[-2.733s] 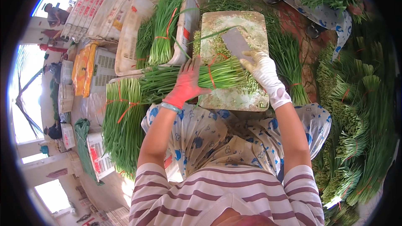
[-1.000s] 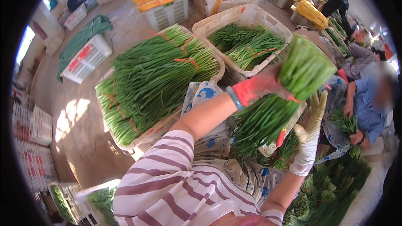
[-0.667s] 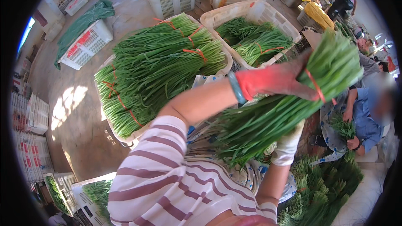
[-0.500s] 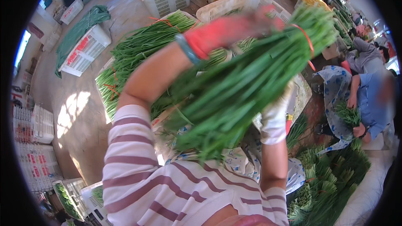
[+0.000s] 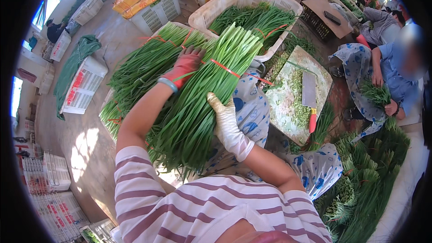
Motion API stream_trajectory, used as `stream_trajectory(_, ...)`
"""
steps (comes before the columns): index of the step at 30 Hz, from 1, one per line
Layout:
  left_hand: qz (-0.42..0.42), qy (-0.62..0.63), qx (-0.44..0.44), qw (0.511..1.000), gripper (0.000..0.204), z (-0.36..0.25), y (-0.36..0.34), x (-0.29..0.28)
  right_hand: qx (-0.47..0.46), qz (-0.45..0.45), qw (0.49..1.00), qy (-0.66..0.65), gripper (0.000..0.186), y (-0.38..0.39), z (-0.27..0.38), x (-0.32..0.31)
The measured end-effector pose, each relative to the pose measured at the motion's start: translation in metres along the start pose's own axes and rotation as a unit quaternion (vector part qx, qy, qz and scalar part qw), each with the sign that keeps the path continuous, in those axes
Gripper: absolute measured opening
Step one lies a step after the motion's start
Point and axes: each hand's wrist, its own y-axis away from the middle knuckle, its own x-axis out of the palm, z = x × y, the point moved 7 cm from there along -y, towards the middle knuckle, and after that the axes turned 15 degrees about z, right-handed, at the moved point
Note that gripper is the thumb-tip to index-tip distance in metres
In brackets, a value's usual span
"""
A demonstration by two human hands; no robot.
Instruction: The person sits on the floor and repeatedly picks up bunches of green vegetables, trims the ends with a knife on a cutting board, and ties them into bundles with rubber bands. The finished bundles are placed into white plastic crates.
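A large bundle of garlic chives [image 5: 201,108], bound near its pale cut ends by a red tie [image 5: 226,68], lies slanting in front of me. My right hand [image 5: 228,123], in a white glove, grips its right side with the thumb on the leaves; some fingers are hidden. Along the bundle's left edge is my left hand [image 5: 184,67] in a red glove, its fingers stretched out between this bundle and other tied chives [image 5: 150,65] packed in a crate on the left. The palm is hidden.
A white crate [image 5: 288,6] of tied greens stands ahead. On the right, a cleaver [image 5: 309,92] with a red handle lies on a board [image 5: 284,108] strewn with trimmings. Beyond sits a co-worker [image 5: 400,72] holding greens; more chive bundles [image 5: 364,175] are piled at lower right.
The bundle has swung left and down beside the packed chives. My left hand has drawn back from its tied end to its left edge; my right hand has moved left, uncovering the board and cleaver.
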Motion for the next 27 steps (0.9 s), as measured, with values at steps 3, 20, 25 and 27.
stream_trajectory(3,-0.076,-0.138,-0.017,0.987,0.044,-0.019,-0.026,0.023,0.014,-0.028,0.999,0.01,0.049,0.001,-0.014,-0.007)
stream_trajectory(20,0.088,0.118,-0.023,0.989,0.1,0.041,-0.023,0.002,0.087,-0.123,0.976,0.158,0.07,-0.053,-0.043,-0.023)
stream_trajectory(25,0.106,0.149,0.003,0.983,0.092,0.064,-0.03,0.008,0.198,-0.072,0.937,0.28,0.086,-0.108,-0.081,-0.021)
stream_trajectory(27,0.093,0.183,0.019,0.979,0.087,0.069,-0.03,0.004,0.211,-0.042,0.925,0.314,0.094,-0.111,-0.087,-0.02)
